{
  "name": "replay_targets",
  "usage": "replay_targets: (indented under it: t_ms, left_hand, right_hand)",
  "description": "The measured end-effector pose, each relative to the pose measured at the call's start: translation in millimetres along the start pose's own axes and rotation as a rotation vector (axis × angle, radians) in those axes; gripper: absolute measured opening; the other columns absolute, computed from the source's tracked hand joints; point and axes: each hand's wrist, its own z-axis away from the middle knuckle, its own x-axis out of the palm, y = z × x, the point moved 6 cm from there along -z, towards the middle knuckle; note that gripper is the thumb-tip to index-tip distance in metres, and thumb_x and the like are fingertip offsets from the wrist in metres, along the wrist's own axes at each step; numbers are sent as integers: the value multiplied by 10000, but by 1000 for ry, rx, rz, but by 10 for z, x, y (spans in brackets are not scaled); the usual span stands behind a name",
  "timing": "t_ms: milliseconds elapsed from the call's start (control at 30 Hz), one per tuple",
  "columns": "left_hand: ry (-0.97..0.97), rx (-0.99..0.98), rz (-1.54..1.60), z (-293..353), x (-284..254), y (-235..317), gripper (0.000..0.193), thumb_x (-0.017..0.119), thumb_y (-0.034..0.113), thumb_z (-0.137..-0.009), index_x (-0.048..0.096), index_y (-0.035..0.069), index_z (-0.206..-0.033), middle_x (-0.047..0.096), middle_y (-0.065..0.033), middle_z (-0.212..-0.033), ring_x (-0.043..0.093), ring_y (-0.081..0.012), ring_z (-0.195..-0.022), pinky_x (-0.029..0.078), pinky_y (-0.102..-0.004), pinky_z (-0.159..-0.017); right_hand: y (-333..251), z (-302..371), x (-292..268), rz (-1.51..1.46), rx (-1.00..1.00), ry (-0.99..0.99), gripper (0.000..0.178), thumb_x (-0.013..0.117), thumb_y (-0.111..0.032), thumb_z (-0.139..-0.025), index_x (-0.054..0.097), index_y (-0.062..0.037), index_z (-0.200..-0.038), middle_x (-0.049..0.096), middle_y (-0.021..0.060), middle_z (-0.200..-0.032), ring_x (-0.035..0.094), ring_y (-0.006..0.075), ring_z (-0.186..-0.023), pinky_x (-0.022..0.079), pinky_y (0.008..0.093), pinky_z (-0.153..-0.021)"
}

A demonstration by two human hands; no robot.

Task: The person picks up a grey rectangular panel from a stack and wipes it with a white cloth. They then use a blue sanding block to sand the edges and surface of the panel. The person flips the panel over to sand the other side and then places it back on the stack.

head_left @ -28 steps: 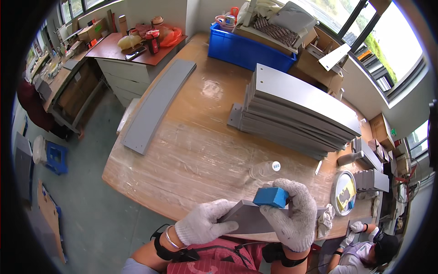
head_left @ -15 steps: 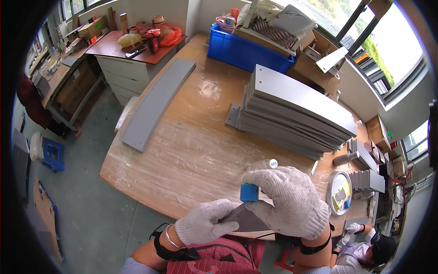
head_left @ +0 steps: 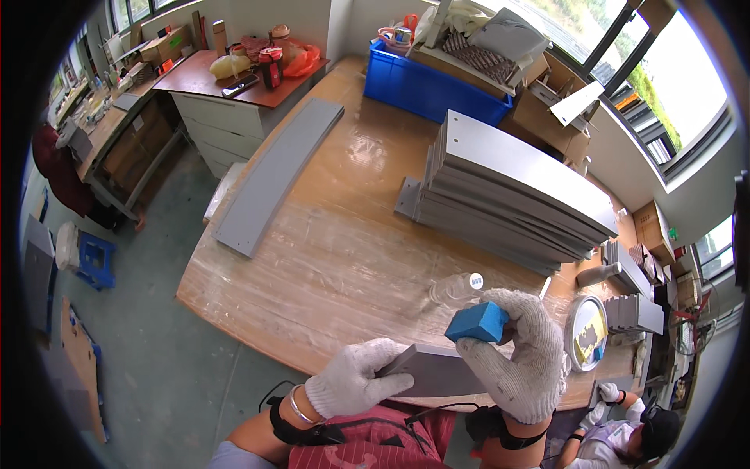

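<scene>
My gloved left hand (head_left: 358, 378) grips the left end of a grey board (head_left: 441, 374), thumb on the near side and fingers behind. The board is held tilted at the table's near edge, and its right part is hidden behind my other hand. Between thumb and fingers of my gloved right hand (head_left: 522, 356) sits a blue sponge block (head_left: 478, 322), raised just above the board. A clear bottle (head_left: 451, 289) with a white cap lies or stands just beyond the sponge; which one I cannot tell.
A stack of grey boards (head_left: 516, 180) fills the table's right half. One single board (head_left: 281, 176) lies at the left edge. A round lid (head_left: 586, 332) with a yellow piece is at right. Behind stands a blue bin (head_left: 430, 90). Another person (head_left: 625, 434) works at lower right.
My right hand has moved right and turned, lifting the blue sponge so more of it and of the board shows. The left hand keeps its grip. The view has shifted slightly.
</scene>
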Motion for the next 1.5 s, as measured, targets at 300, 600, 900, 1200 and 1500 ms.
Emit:
replay_targets:
  t_ms: [300,600,900,1200,1500]
  left_hand:
    - [74,-62,-135,56,-80,-105,365,773,119,-889,663,-26,-1205,671,-101,-1025,637,-137,-925,527,-292,-829]
    - [171,-143,-68,72,-82,-282,334,776,82,-872,679,-29,-1172,678,-63,-987,615,-110,-880,521,-290,-790]
    - [307,-140,-48,112,-46,-223,337,721,-15,-812,676,-33,-1145,727,-73,-1002,661,-140,-902,538,-304,-811]
    - [426,-120,-40,176,-196,-365,346,748,1,-769,681,-15,-1108,724,-60,-973,656,-138,-865,526,-293,-791]
    - [521,-28,-105,252,-346,-224,440,768,136,-737,657,-16,-1135,709,-52,-970,660,-160,-841,529,-289,-770]
  right_hand:
    - [156,451,449,-88,45,188,415,874,-81,-726,694,-11,-1094,726,101,-897,690,236,-741,547,333,-686]
    - [740,857,293,-303,230,423,396,838,-47,-757,661,-19,-1110,719,77,-895,663,157,-705,493,272,-608]
    - [830,886,217,-48,97,352,390,830,-53,-770,653,-15,-1115,719,118,-904,701,232,-758,561,326,-695]
    - [1945,1589,-321,-222,486,751,361,771,28,-828,628,2,-1158,711,58,-955,675,121,-811,554,275,-724]
    - [1181,977,101,-131,194,342,398,836,-66,-764,668,-29,-1123,719,112,-903,698,264,-767,563,351,-718]
